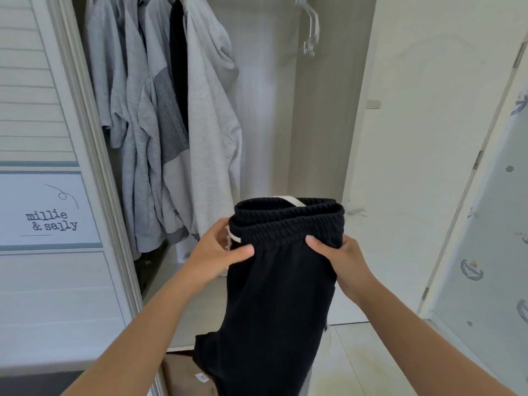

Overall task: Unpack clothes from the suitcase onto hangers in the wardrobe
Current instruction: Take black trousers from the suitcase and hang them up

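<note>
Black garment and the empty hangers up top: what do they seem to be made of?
The black garment looks like a soft, matte knit, probably cotton or a blend; the gathered elastic waistband and limp drape suggest so. The hangers look like clear, glossy plastic: they are see-through, with bright glints.

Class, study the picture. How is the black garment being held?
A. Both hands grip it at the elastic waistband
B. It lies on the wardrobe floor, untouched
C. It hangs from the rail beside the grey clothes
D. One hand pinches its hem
A: the left hand and the right hand each grip the black garment at its gathered waistband, one at each side, and its legs hang down below them.
</note>
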